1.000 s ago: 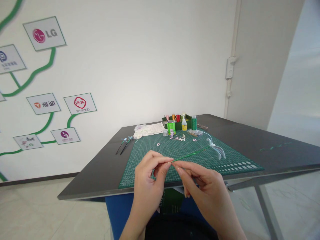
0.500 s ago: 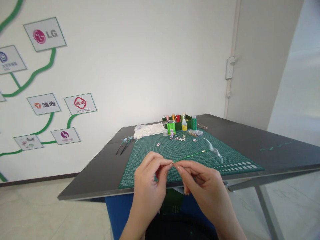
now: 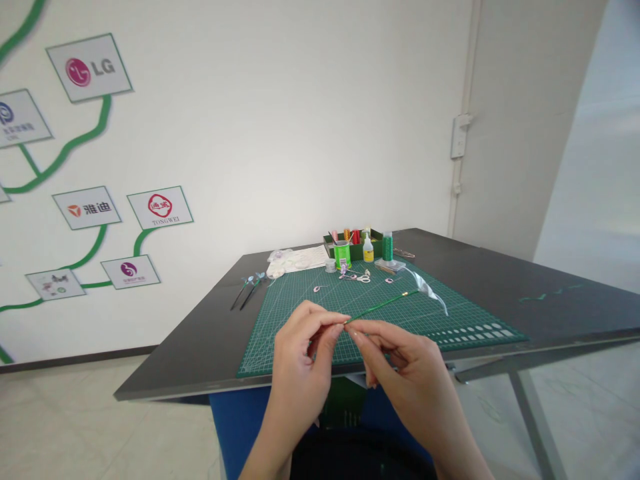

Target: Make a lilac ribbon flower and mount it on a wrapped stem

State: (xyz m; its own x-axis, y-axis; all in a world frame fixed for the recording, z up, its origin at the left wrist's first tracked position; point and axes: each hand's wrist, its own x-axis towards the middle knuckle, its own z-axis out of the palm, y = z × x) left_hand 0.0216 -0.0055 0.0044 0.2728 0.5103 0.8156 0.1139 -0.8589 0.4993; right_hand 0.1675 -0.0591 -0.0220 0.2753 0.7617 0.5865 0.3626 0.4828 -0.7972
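My left hand (image 3: 306, 353) and my right hand (image 3: 407, 367) meet above the front of the green cutting mat (image 3: 295, 327). Both are closed in a fingertip pinch at the near end of a thin green-wrapped stem (image 3: 380, 305). The stem slants up and away to the right, with a small gold band near its far end. Beyond the band, a pale bluish-white ribbon-like piece (image 3: 425, 285) spreads out in two tails. Fingertips hide the very end of the stem.
Toward the back stand a green cup (image 3: 343, 255), a yellow glue bottle (image 3: 369, 251), a green thread spool (image 3: 387, 247) and a dark green box (image 3: 357, 252) with spools. Scissors (image 3: 363, 279) and small looped pieces lie on the mat. Two dark sticks (image 3: 253, 292) rest at left.
The stem has rolled between my fingers, so the white piece at its far end shows a different side and its tails sit slightly higher. My left hand has shifted slightly right.
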